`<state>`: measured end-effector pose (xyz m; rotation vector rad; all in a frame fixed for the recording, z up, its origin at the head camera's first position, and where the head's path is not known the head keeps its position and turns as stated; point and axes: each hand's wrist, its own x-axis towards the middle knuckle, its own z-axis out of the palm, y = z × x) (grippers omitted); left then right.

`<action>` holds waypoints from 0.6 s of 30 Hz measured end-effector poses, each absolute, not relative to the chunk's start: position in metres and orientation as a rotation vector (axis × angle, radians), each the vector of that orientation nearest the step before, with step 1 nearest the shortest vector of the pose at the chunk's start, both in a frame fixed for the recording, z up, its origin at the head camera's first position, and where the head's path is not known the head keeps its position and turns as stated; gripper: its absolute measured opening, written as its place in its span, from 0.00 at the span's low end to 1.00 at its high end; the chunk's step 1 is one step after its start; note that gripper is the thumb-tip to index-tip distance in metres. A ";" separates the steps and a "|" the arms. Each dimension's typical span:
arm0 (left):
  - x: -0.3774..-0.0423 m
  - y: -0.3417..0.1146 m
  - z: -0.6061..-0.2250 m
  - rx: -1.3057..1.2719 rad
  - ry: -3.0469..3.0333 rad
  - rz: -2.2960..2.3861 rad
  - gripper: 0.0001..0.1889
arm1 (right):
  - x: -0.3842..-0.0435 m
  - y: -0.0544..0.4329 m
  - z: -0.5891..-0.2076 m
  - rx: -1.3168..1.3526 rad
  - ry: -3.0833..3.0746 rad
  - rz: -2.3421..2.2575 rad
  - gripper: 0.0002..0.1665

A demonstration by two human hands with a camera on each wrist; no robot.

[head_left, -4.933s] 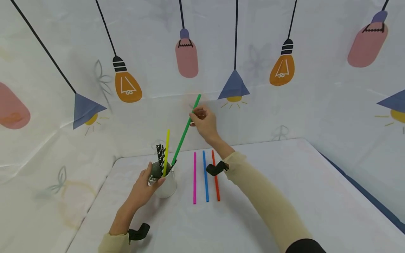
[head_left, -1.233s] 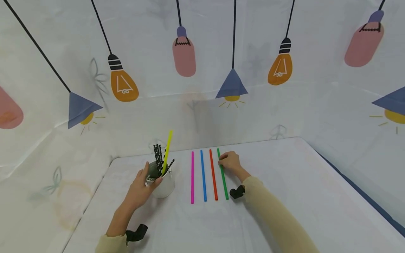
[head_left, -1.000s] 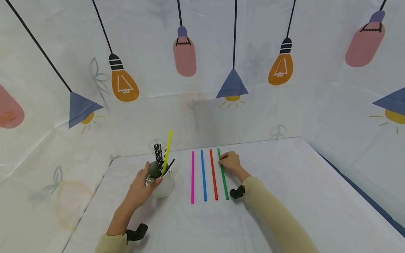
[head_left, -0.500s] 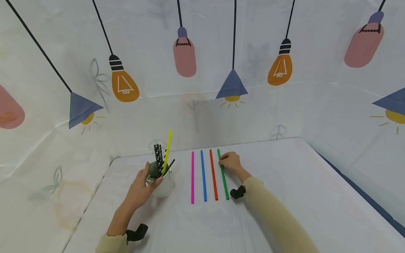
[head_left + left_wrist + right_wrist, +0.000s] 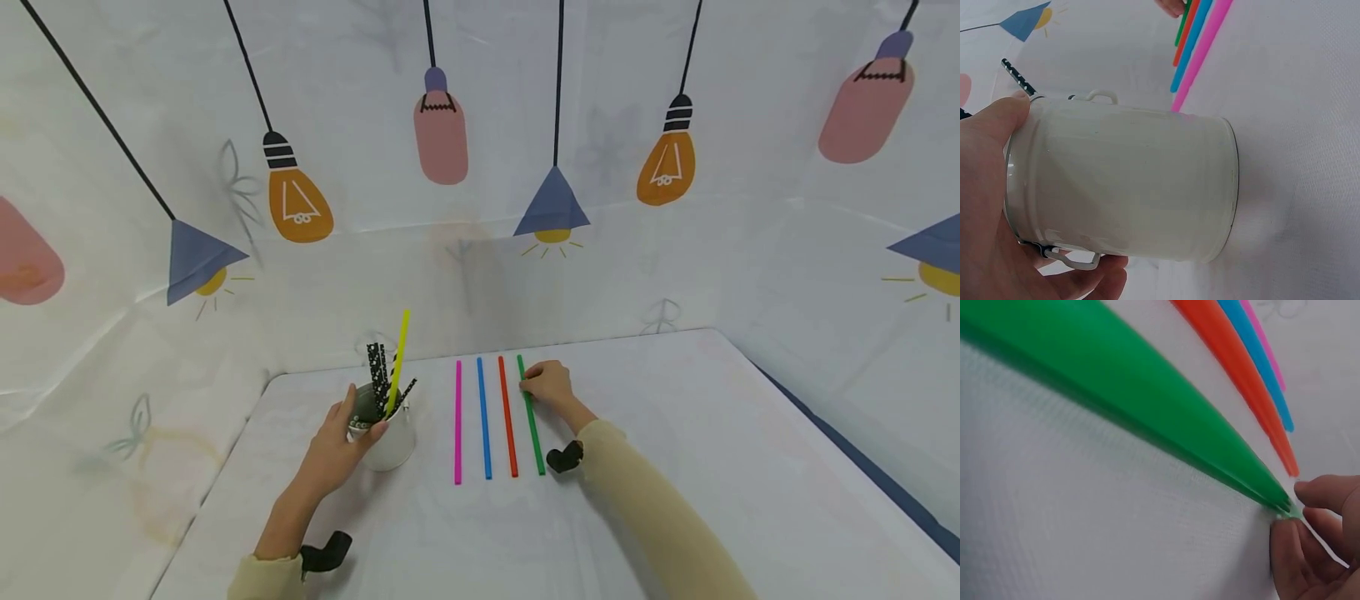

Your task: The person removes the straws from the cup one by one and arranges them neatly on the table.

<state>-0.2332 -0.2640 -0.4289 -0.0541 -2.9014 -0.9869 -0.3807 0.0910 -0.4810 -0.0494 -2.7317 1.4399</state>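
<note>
One green straw (image 5: 533, 425) lying lower centre: probably light, stiff, crushable. Right hand (image 5: 549, 385): fingers pinching upper end, suiting gentle hold. Left hand (image 5: 333, 446): fingers gripping white pail (image 5: 395, 448), lower centre-left.

Pink straw (image 5: 458, 422), blue straw (image 5: 484, 419), red straw (image 5: 508, 418), green straw (image 5: 534, 429), yellow straw (image 5: 399, 358); black straws (image 5: 377, 373) with white spots. Off-white bucket (image 5: 1129, 184), white desk (image 5: 645, 400), cream sleeves (image 5: 660, 500). White wall (image 5: 345, 287) patterned with orange bulbs (image 5: 300, 208), pink lamps (image 5: 441, 142) and blue lampshades (image 5: 553, 204).
</note>
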 end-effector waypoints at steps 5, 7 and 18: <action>-0.233 -0.264 -0.430 -0.054 -2.896 -0.986 0.55 | -0.377 0.080 -0.471 0.073 -2.750 1.261 0.12; -0.234 -0.265 -0.431 -0.056 -2.891 -0.988 0.55 | -0.375 0.069 -0.462 0.135 -2.727 1.262 0.12; -0.233 -0.266 -0.431 -0.070 -2.874 -1.000 0.55 | -0.368 0.003 -0.406 0.511 -2.591 1.698 0.14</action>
